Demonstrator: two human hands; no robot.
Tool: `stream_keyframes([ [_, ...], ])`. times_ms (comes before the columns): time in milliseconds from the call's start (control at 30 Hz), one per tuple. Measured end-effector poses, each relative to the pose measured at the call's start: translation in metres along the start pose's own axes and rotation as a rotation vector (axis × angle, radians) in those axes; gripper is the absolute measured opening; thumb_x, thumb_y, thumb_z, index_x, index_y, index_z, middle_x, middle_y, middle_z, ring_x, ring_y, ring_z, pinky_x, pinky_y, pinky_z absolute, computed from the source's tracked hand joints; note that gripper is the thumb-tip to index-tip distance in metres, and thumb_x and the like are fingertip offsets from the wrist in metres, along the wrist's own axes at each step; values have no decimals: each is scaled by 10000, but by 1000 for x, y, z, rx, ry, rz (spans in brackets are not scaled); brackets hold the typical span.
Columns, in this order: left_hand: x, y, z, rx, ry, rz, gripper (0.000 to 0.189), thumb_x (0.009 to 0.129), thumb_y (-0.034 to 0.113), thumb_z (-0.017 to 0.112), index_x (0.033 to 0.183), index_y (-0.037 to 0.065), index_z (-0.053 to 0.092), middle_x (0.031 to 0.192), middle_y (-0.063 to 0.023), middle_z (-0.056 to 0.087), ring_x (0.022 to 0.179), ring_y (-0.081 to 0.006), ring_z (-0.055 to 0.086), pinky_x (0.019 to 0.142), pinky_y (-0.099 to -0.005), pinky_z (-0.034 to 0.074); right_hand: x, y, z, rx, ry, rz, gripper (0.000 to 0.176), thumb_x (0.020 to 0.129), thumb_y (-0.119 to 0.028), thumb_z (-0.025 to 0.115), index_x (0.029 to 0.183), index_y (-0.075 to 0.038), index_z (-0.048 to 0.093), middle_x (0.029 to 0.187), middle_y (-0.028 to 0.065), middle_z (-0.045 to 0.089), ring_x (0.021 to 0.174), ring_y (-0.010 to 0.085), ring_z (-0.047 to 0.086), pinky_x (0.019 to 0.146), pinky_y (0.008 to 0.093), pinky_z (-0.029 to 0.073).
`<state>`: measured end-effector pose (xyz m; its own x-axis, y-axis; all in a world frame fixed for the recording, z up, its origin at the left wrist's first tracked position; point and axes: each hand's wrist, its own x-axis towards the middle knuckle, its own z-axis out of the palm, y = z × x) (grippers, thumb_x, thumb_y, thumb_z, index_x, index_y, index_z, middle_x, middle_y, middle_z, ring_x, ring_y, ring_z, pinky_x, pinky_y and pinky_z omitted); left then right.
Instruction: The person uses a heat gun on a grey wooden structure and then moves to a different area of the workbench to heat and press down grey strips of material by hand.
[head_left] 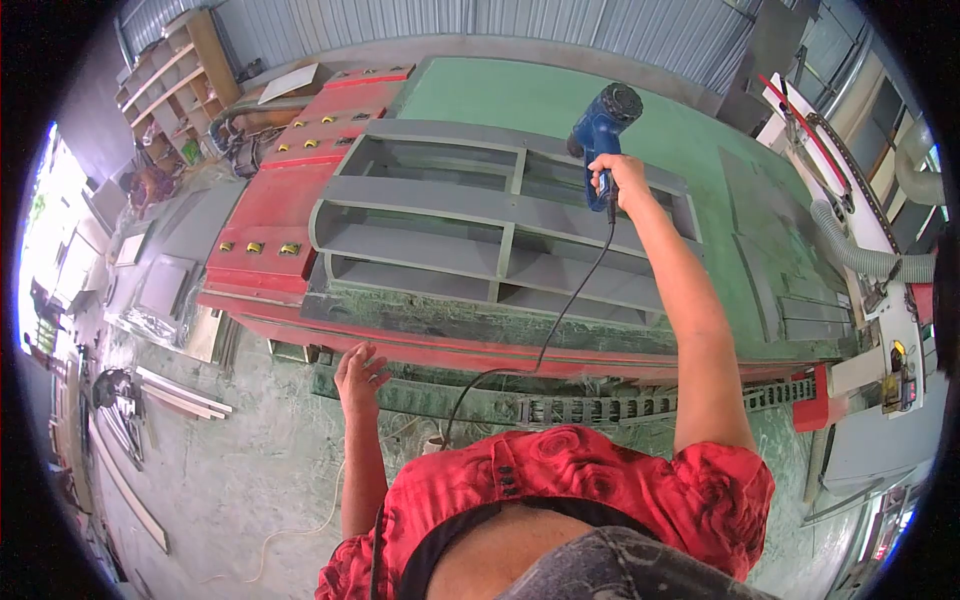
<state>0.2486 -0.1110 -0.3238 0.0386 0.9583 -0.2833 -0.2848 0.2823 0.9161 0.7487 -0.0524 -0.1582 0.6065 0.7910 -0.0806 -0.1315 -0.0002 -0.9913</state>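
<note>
We hold the blue power tool [603,125] in our right hand [622,180], fingers clamped round its handle, over the far side of the grey shelf frame [440,200], which lies flat on the green bench [500,95]. Our left hand [358,378] hangs at the bench's near edge, fingers spread, holding nothing. To work well, we judge, we should hold the tool steady and trail its cord [570,300] clear of the frame.

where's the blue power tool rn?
Head view, upper right of centre: the blue power tool is in the right hand, over the grey shelf frame on the green table.
</note>
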Motion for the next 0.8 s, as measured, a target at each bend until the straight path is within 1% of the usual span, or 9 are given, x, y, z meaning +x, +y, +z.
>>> stream_keyframes([
  [167,6,-3,-16,-17,-8,14,404,894,348,505,1168,55,545,1092,-88,583,867,-218,611,670,-355,518,1,-2,12,-16,26,-15,138,604,-5,669,676,17,553,573,85,541,442,194,556,399,311,422],
  [233,8,-1,-23,-55,8,7,371,870,307,547,1136,50,565,1082,-86,601,864,-212,614,670,-348,518,1,-2,19,-21,33,-11,134,603,-6,669,671,15,556,571,85,541,444,196,556,402,314,424],
  [300,12,0,-30,-55,11,3,375,871,309,545,1141,49,564,1085,-90,600,866,-214,614,668,-346,517,0,-3,30,-26,40,-8,129,602,-8,670,666,14,559,570,84,541,445,198,557,404,317,426],
  [467,20,8,-41,-57,22,-10,375,874,310,542,1141,47,565,1085,-95,598,862,-214,612,660,-340,514,-4,-4,70,8,-29,-12,122,600,-2,667,661,16,564,571,87,546,444,203,554,408,322,423],
  [500,23,9,-43,-53,25,-17,375,872,309,544,1139,46,566,1081,-94,598,858,-212,612,656,-337,513,-3,-4,77,18,-78,-8,124,600,-3,670,665,17,566,574,87,549,443,200,553,404,313,418],
  [667,31,19,-52,-46,31,-25,372,873,306,541,1136,45,568,1069,-90,598,846,-203,609,645,-328,510,-3,-2,114,-25,-62,2,139,598,-5,675,674,22,562,576,90,548,443,190,554,396,300,411],
  [733,35,20,-59,-35,43,-26,373,871,304,544,1135,42,568,1065,-88,599,845,-196,609,645,-322,509,-1,0,123,-24,-54,-7,142,596,-1,675,671,23,558,576,91,544,440,191,552,396,303,415],
  [767,39,18,-64,-37,39,-30,373,871,304,544,1135,42,568,1065,-88,599,845,-196,609,645,-322,509,2,2,126,-44,-56,-15,98,620,-14,671,652,23,586,562,111,581,449,197,570,406,307,445],
  [800,43,16,-71,-42,38,-39,371,870,300,547,1135,41,568,1065,-87,599,844,-194,611,643,-322,511,4,4,128,-49,-54,-15,98,620,-14,671,652,23,586,562,111,581,449,197,570,406,307,445],
])
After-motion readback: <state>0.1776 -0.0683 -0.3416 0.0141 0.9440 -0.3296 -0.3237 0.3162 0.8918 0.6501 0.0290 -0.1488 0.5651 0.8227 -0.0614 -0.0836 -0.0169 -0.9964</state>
